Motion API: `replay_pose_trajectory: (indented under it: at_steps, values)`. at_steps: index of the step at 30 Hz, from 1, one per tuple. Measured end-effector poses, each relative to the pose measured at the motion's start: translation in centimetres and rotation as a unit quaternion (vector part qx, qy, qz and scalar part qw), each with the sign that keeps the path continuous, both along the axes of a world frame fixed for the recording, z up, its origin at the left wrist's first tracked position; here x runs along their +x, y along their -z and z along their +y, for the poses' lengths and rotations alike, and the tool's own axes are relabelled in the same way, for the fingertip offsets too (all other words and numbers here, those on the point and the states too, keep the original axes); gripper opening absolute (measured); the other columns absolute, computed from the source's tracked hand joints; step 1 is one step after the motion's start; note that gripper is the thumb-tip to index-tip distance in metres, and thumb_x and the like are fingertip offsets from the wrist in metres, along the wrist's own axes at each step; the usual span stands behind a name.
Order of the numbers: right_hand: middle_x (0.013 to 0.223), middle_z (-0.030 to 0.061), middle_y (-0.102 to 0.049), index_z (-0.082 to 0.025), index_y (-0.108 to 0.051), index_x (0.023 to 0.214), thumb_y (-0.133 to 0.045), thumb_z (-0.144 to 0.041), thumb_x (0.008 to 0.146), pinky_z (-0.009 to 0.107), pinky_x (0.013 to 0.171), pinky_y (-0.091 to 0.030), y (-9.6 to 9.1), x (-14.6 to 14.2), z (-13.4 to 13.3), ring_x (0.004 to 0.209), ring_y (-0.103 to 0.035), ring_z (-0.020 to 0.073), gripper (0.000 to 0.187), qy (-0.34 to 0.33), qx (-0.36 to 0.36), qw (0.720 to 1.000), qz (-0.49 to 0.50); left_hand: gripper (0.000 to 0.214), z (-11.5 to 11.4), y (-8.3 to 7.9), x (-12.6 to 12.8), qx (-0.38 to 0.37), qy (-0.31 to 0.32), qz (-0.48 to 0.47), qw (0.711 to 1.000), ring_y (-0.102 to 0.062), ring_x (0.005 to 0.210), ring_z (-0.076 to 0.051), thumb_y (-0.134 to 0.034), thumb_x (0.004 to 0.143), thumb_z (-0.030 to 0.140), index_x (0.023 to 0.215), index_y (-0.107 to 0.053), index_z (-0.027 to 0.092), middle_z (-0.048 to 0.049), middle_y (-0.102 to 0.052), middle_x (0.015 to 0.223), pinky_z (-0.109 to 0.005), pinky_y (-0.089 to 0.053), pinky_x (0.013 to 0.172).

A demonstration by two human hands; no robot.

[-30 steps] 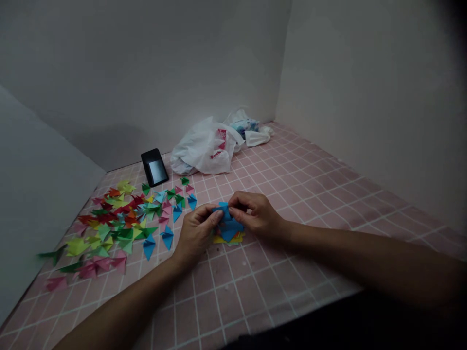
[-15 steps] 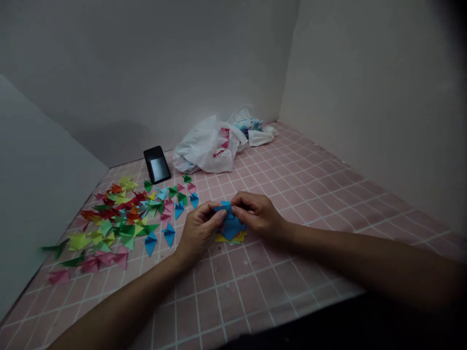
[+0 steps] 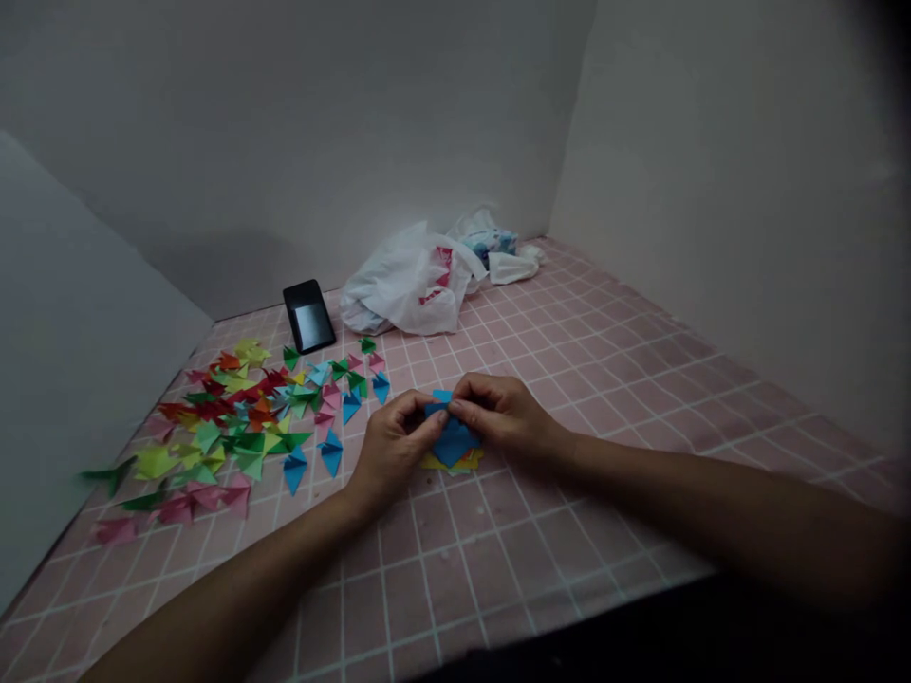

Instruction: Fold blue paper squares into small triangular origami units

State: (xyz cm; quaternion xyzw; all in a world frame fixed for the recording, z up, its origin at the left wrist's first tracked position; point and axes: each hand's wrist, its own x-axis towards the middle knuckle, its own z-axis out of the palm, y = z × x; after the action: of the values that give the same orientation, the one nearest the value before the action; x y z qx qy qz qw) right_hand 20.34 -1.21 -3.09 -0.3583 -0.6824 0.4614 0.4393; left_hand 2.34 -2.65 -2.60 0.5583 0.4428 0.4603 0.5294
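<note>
Since the previous frame: left hand (image 3: pixel 394 453) and right hand (image 3: pixel 502 415) drawn closer together; view shifted slightly. Both hands closed, pinching the blue folded paper (image 3: pixel 454 443) between them. Fingers cover its upper part; one small corner shows above. Paper held directly over yellow and orange paper pieces (image 3: pixel 451 462) on the pink gridded surface (image 3: pixel 569 541). Just beside left hand: blue paper triangles (image 3: pixel 330 453). Farther left: a spread of multicoloured folded paper pieces (image 3: pixel 228 427). Beyond, near the wall: a black smartphone (image 3: pixel 308 316), a white plastic bag with red print (image 3: pixel 407 283), and crumpled white tissue (image 3: pixel 512 268).
</note>
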Motion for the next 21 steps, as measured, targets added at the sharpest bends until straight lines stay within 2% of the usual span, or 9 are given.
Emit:
replay_pose_trajectory:
  at_steps: [4, 7, 11, 13, 17, 21]
  values:
    - [0.062, -0.0022, -0.053, -0.019, -0.058, 0.072, -0.062, -0.034, 0.088, 0.024, 0.053, -0.038, 0.02, 0.04, -0.14, 0.057, -0.048, 0.0112, 0.022, 0.038, -0.011, 0.999, -0.003, 0.026, 0.34, 0.47, -0.10, -0.069, 0.021, -0.034, 0.997, -0.055, 0.059, -0.011, -0.082, 0.073, 0.039, 0.074, -0.070, 0.016, 0.0001, -0.064, 0.067, -0.022, -0.045, 0.058]
    - [0.059, -0.0026, -0.054, -0.020, -0.057, 0.073, -0.064, -0.039, 0.087, 0.025, 0.051, -0.040, 0.26, 0.02, -0.12, 0.054, -0.048, 0.0112, 0.025, 0.058, -0.063, 0.996, 0.021, 0.031, 0.71, 0.75, -0.21, -0.093, 0.023, -0.048, 0.994, -0.048, 0.052, -0.008, -0.082, 0.072, 0.041, 0.069, -0.066, 0.016, 0.0023, -0.058, 0.060, -0.020, -0.038, 0.052]
    - [0.056, -0.0038, -0.053, -0.020, -0.056, 0.073, -0.066, -0.042, 0.085, 0.025, 0.049, -0.040, 0.51, -0.17, 0.04, 0.050, -0.048, 0.0106, 0.027, 0.049, -0.121, 0.990, 0.061, 0.035, 0.95, 0.62, -0.29, -0.108, 0.017, -0.054, 0.993, -0.044, 0.049, -0.006, -0.084, 0.069, 0.043, 0.066, -0.063, 0.016, 0.0032, -0.056, 0.057, -0.020, -0.036, 0.050]
    - [0.055, -0.0041, -0.053, -0.020, -0.055, 0.072, -0.067, -0.042, 0.084, 0.025, 0.049, -0.040, 0.50, -0.29, 0.03, 0.049, -0.048, 0.0102, 0.028, 0.045, -0.133, 0.988, 0.070, 0.035, 0.94, 0.54, -0.33, -0.116, 0.023, -0.050, 0.992, -0.045, 0.050, -0.006, -0.084, 0.070, 0.042, 0.066, -0.063, 0.015, 0.0031, -0.056, 0.058, -0.019, -0.036, 0.051]
    - [0.054, -0.0047, -0.053, -0.019, -0.055, 0.070, -0.069, -0.042, 0.082, 0.024, 0.049, -0.038, 0.40, -0.48, -0.18, 0.048, -0.046, 0.0093, 0.029, 0.034, -0.145, 0.986, 0.073, 0.035, 0.89, 0.68, -0.34, -0.156, 0.073, -0.067, 0.983, -0.047, 0.051, -0.007, -0.084, 0.070, 0.044, 0.068, -0.066, 0.014, 0.0019, -0.057, 0.059, -0.020, -0.037, 0.053]
    - [0.052, -0.0053, -0.053, -0.019, -0.055, 0.070, -0.070, -0.042, 0.081, 0.023, 0.048, -0.037, 0.45, -0.54, -0.19, 0.046, -0.047, 0.0086, 0.029, 0.033, -0.175, 0.980, 0.092, 0.036, 0.88, 0.76, -0.16, -0.178, 0.069, -0.090, 0.977, -0.045, 0.050, -0.005, -0.087, 0.066, 0.042, 0.065, -0.063, 0.014, 0.0028, -0.057, 0.058, -0.020, -0.038, 0.053]
